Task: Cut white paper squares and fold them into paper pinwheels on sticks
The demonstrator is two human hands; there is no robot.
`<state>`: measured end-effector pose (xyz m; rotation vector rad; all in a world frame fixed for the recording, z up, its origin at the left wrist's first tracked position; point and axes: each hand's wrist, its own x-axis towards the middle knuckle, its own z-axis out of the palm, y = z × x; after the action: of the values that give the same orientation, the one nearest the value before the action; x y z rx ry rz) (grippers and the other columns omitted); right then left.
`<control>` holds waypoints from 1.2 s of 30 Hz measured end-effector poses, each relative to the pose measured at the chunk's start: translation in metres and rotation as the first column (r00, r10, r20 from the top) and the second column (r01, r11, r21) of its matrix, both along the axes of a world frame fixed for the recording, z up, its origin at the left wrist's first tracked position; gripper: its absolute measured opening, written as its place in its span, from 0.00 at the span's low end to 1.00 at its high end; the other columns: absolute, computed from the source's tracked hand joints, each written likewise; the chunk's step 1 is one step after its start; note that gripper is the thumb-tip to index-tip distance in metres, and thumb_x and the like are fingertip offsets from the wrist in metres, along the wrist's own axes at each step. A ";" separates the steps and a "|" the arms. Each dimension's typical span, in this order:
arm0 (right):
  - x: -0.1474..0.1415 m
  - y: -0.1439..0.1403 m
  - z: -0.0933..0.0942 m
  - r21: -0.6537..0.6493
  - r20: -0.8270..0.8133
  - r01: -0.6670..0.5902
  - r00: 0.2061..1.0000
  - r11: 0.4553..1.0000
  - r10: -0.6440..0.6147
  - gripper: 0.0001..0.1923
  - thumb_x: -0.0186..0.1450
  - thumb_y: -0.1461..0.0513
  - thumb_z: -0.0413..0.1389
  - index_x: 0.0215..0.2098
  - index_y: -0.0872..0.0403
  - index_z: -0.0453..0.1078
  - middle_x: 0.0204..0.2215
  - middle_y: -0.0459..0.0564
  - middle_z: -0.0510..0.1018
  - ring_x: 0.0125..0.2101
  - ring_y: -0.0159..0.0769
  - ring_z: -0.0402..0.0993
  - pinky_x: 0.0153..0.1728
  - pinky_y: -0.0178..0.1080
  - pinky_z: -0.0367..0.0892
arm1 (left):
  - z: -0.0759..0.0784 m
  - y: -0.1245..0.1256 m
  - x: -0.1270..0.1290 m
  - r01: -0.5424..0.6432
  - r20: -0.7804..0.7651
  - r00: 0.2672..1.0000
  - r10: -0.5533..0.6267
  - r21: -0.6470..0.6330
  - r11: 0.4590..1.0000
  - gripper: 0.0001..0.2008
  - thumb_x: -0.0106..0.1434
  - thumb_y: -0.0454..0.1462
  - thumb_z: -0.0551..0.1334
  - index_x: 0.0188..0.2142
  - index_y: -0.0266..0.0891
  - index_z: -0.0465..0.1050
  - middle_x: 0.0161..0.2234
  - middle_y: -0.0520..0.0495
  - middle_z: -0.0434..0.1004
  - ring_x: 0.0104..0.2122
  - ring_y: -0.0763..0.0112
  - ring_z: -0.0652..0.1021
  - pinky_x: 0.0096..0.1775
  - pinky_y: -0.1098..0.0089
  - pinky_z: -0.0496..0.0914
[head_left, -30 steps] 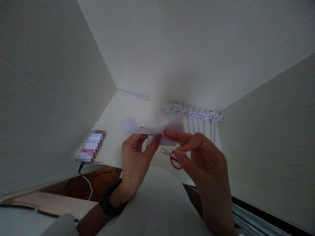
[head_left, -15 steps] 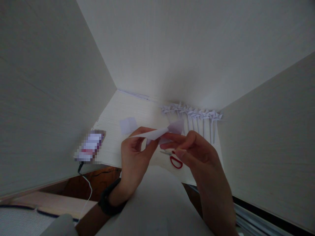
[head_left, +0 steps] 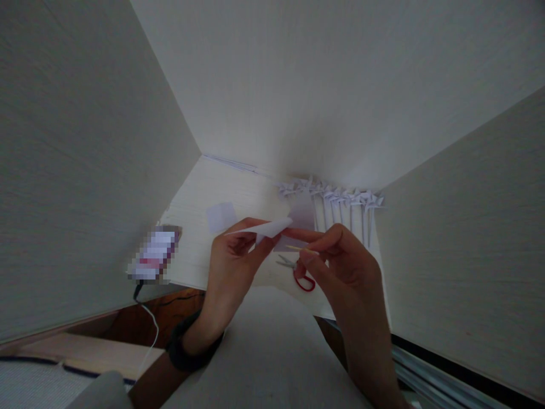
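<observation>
We note two changes from the earlier frames. The thin stick in our right hand now shows plainly, its tip aimed left; a second ago the fingers covered it. The left flap of the paper, flat then, now curls toward the middle. We judge that the fold is being gathered and the stick made ready for it.

Our left hand clamps the paper between thumb and fingers, above the near middle of the table. Our right thumb and fingers close on the stick; an extended right finger reaches the paper's middle, but we cannot confirm contact.

The left fingers behind the paper are hidden, as is the stick's right end. The right hand covers part of the scissors. The far-right pinwheels overlap too closely to count.
</observation>
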<state>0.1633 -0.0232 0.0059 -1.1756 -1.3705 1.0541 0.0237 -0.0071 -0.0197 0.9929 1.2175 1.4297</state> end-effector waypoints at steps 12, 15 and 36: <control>-0.018 -0.001 -0.002 0.383 0.419 0.153 0.851 0.911 -0.318 0.08 0.57 0.72 0.58 0.27 0.55 0.66 0.33 0.47 0.70 0.32 0.32 0.68 0.28 0.36 0.63 | 0.004 -0.003 0.001 -0.007 0.034 0.999 0.010 -0.076 0.997 0.04 0.52 0.31 0.69 0.27 0.41 0.80 0.28 0.54 0.80 0.30 0.73 0.78 0.33 0.75 0.71; -0.019 -0.002 -0.003 0.391 0.446 0.158 0.829 0.907 -0.337 0.08 0.58 0.71 0.58 0.27 0.55 0.65 0.32 0.47 0.70 0.32 0.34 0.68 0.30 0.38 0.64 | -0.005 -0.001 0.001 -0.014 0.069 0.997 0.018 -0.053 0.998 0.05 0.52 0.30 0.68 0.25 0.42 0.80 0.29 0.54 0.80 0.29 0.74 0.78 0.32 0.75 0.71; -0.035 -0.004 -0.020 0.509 0.377 0.255 0.792 0.822 -0.480 0.12 0.60 0.72 0.57 0.27 0.52 0.61 0.30 0.44 0.69 0.32 0.32 0.67 0.33 0.37 0.62 | -0.005 -0.015 0.004 -0.118 -0.397 0.897 0.196 0.211 0.970 0.08 0.55 0.30 0.67 0.33 0.42 0.80 0.31 0.52 0.82 0.31 0.71 0.79 0.27 0.75 0.70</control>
<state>0.1285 -0.0269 -0.0138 -1.3462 -1.5591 0.1263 0.0275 -0.0223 -0.0245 1.4053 1.5228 1.5229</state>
